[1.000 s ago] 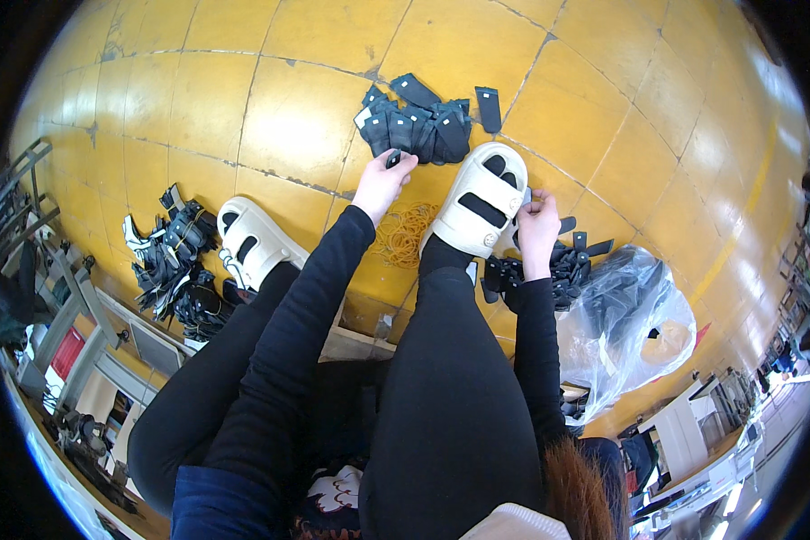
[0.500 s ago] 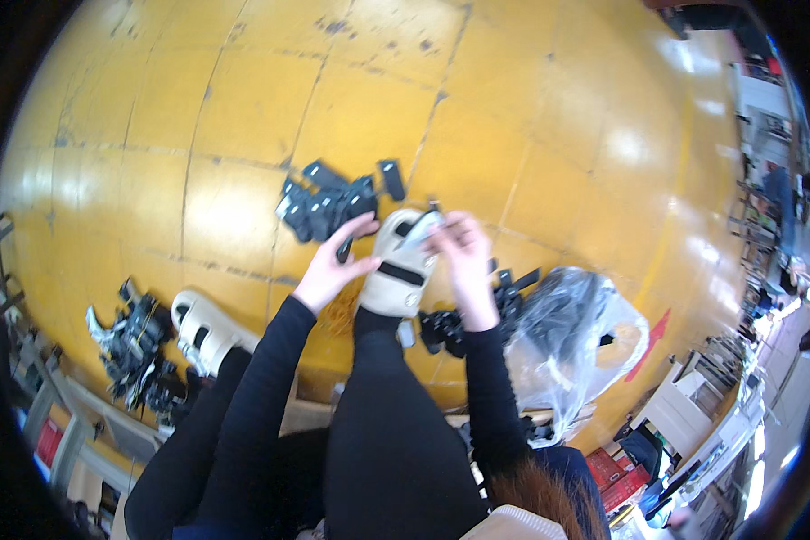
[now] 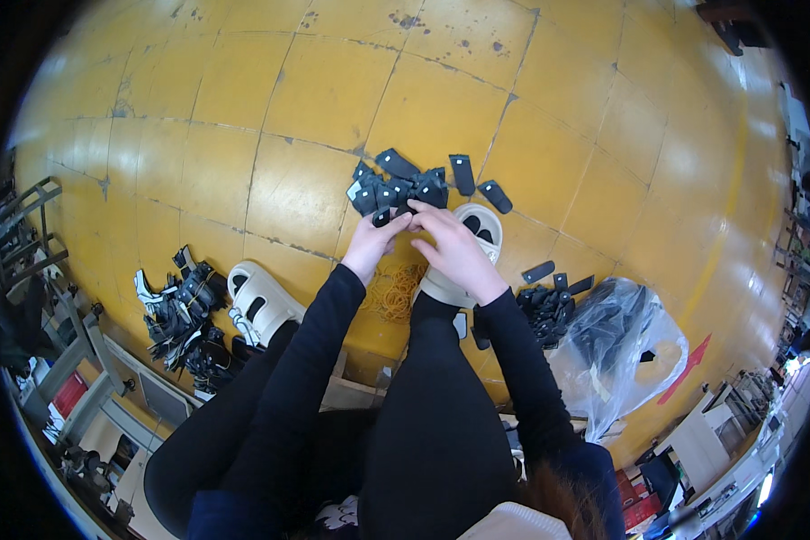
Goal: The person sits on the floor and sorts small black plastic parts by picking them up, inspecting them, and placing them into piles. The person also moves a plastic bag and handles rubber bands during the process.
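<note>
Left hand [image 3: 371, 243] is pinched shut on a small black strap piece [image 3: 382, 217] just above the yellow floor [image 3: 315, 90]. Right hand [image 3: 454, 249], fingers curled, meets it at the same piece; whether it grips cannot be told. Both hover over the heap of black strap pieces [image 3: 414, 184]. Further right, a white sandal [image 3: 477, 234] sits beneath the right hand, then a clear plastic bag [image 3: 616, 351].

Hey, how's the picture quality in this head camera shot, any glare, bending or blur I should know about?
Head view: strong fisheye, so the yellow floor tile seams curve toward the dark round rim; bright glare washes out the right side of the floor; the hands, left and right, and the black tags at centre are fairly sharp; the clear plastic bag shines, and things near the rim are squeezed and soft.
</note>
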Tool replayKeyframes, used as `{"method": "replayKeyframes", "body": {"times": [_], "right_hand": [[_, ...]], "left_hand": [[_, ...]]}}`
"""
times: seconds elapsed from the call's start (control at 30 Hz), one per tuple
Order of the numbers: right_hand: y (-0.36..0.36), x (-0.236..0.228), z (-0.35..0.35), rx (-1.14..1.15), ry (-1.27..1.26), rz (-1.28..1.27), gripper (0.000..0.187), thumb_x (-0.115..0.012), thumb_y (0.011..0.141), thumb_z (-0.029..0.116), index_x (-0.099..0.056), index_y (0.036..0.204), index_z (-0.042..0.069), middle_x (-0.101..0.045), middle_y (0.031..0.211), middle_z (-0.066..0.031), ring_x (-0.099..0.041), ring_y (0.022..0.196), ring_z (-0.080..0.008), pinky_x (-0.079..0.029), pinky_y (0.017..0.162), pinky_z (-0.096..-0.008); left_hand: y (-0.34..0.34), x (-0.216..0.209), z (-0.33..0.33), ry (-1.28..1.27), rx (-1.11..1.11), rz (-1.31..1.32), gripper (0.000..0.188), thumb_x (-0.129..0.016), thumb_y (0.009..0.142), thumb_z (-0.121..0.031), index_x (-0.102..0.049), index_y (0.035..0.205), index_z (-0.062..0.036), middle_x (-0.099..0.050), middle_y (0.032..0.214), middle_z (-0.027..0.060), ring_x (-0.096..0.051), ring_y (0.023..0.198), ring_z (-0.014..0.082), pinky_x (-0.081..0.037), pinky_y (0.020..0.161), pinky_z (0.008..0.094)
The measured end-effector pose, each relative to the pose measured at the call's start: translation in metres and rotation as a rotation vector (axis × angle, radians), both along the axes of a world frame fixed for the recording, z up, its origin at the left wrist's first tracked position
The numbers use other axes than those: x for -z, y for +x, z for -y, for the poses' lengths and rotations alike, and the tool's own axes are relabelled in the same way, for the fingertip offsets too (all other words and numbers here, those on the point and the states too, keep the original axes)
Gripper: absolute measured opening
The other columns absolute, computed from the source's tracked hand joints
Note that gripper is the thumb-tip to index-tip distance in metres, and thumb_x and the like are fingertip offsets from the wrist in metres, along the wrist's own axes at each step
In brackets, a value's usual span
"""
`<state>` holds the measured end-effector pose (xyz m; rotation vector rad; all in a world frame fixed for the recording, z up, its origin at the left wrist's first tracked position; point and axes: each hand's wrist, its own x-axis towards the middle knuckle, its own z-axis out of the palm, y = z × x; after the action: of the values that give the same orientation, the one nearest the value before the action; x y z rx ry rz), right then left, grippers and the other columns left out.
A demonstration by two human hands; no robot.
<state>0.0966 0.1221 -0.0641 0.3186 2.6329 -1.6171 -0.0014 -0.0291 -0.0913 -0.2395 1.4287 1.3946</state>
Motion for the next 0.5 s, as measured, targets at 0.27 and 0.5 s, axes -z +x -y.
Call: {"method": "replayKeyframes", "body": {"times": [0.27,0.5], "right_hand": [[0.022,0.027,-0.041,0.541,0.262,0.13,0.024,-0.064,0.078,0.005,-0.06,0.102,0.002,-0.061,0.1,-0.0162,-0.059,0.095,-0.0351,-0.047,0.084,-0.0407],[0.037,0.062,-0.069,0.626,0.416,0.313,0.031,-0.074,0.072,0.011,-0.059,0.098,0.002,-0.058,0.096,-0.0168,-0.057,0.094,-0.0354,-0.047,0.081,-0.0421]], "left_hand": [[-0.009,0.018,0.015,-0.21,-0.013,-0.07,0.012,-0.062,0.089,-0.022,-0.062,0.086,-0.01,-0.071,0.082,0.0073,-0.027,0.041,0.001,-0.021,0.039,0.0194],[-0.015,0.01,0.02,-0.396,0.291,0.049,0.028,-0.06,0.09,-0.034,-0.062,0.09,-0.0055,-0.07,0.076,0.0133,-0.03,0.038,0.004,-0.024,0.038,0.0221]]}}
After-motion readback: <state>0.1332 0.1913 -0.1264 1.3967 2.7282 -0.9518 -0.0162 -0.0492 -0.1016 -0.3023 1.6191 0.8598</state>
